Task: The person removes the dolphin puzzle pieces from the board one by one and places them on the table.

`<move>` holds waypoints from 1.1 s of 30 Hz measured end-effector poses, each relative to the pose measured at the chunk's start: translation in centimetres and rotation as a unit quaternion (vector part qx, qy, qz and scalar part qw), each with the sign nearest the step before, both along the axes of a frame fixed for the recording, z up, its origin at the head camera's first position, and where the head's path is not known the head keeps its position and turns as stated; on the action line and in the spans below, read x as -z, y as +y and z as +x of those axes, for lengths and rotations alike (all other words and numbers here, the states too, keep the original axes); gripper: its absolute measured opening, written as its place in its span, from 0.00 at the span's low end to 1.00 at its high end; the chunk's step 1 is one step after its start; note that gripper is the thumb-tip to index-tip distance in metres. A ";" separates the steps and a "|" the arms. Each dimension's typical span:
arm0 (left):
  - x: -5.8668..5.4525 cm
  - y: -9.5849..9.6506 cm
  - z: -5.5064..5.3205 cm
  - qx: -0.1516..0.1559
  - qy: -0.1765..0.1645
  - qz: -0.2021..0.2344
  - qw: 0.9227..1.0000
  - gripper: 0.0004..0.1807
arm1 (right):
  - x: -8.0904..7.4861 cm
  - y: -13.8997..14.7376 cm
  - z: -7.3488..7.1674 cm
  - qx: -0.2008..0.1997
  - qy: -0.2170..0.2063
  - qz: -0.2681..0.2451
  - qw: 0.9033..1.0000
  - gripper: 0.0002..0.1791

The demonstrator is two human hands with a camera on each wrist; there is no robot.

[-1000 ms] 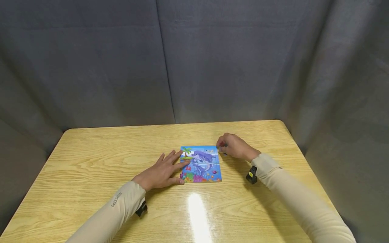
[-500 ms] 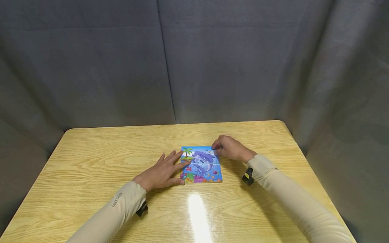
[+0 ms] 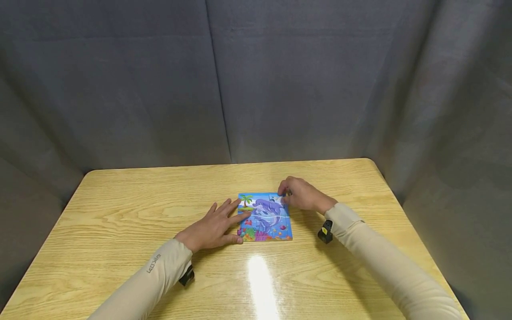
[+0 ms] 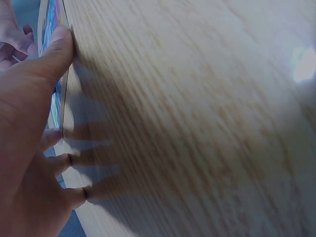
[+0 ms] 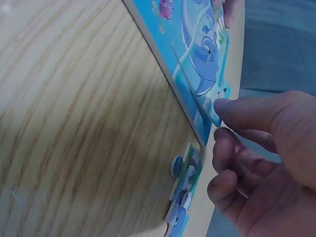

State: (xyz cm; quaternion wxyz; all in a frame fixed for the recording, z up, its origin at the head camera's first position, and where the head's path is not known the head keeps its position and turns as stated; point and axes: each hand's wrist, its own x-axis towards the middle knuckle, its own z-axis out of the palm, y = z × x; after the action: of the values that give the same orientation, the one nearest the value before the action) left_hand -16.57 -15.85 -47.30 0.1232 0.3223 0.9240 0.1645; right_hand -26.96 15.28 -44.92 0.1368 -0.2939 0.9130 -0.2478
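Note:
A dolphin jigsaw puzzle (image 3: 267, 218) in a flat square tray lies on the wooden table. My left hand (image 3: 214, 227) rests with spread fingers along its left side, fingertips on the picture and thumb at the near left corner. At the far right corner, my right hand (image 3: 306, 195) pinches a puzzle piece (image 5: 211, 111) between thumb and fingers. That piece looks slightly tilted over the corner, and the fingertips partly hide it. Several loose puzzle pieces (image 5: 185, 185) lie beside the tray in the right wrist view; the right hand hides them in the head view.
The wooden table (image 3: 132, 204) extends to both sides, with a bright light reflection near its front. Grey curtains (image 3: 304, 89) hang behind and beside it. A dark wrist camera (image 3: 326, 232) sits under the right sleeve, another (image 3: 186, 275) under the left.
My right hand has moved left from beside the tray to its far right corner, bringing the puzzle piece over it; lately it barely moves. The left hand stays in place.

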 end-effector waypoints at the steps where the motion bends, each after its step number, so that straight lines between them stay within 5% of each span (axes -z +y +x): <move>1: 0.0 0.0 0.0 0.000 0.001 0.000 1.000 0.41 | -0.1 0.0 0.0 0.002 -0.003 -0.003 1.000 0.07; 12: -0.1 0.1 0.1 0.000 -0.001 0.001 1.000 0.41 | -0.5 0.1 -0.1 0.007 -0.015 -0.025 1.000 0.04; 19: -0.3 0.1 0.1 0.000 0.000 -0.002 1.000 0.40 | -1.3 0.6 -0.3 0.019 -0.069 -0.061 0.996 0.05; 33: -0.4 0.1 0.0 0.003 0.003 0.000 1.000 0.41 | -2.2 3.3 -1.2 0.049 -0.045 -0.083 0.994 0.07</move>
State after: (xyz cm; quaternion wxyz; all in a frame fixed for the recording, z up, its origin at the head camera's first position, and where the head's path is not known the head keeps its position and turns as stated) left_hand -16.59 -15.71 -46.90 0.1210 0.3252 0.9236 0.1629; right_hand -28.19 18.56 -42.72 0.1408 -0.2475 0.8953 -0.3425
